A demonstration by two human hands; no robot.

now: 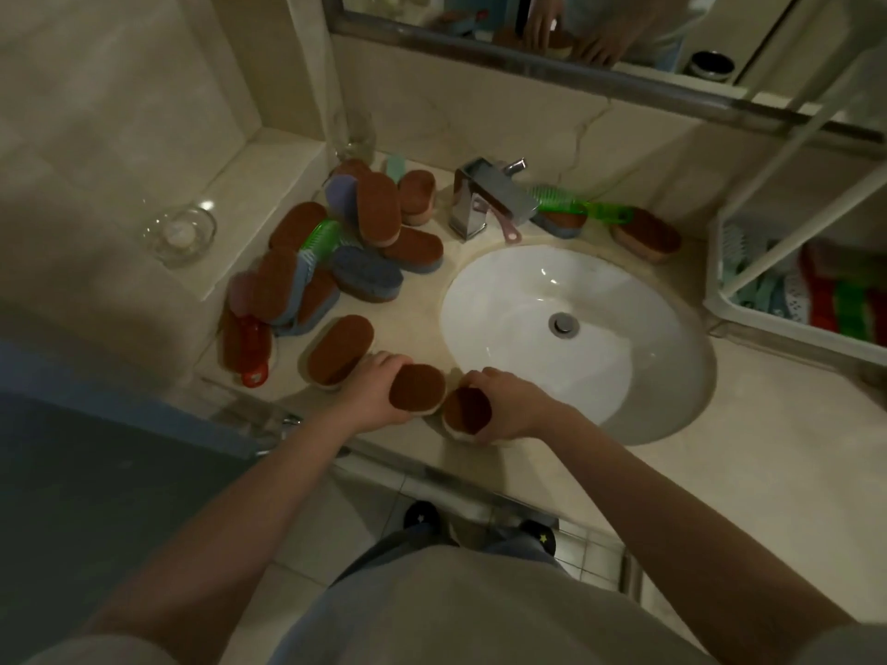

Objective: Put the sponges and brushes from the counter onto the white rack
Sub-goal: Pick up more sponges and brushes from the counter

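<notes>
My left hand point(379, 393) grips a brown-topped oval sponge point(418, 388) at the counter's front edge, left of the sink. Beside it, my right hand point(511, 405) grips a second brown-topped sponge point(466, 411). Another brown sponge point(340, 348) lies just left of my left hand. A heap of several brown, blue and purple sponges point(345, 247) with a green brush point(320, 240) and a red brush point(253, 350) covers the counter's left side. Behind the tap lie a green brush point(583, 209) and a brown sponge point(647, 235). The white rack point(787, 324) stands at the right, holding coloured brushes.
A white oval sink point(571, 324) with a chrome tap point(489, 196) fills the counter's middle. A glass dish point(178, 232) sits on the left ledge, a clear glass point(354, 134) stands in the back corner. A mirror point(576, 26) hangs above.
</notes>
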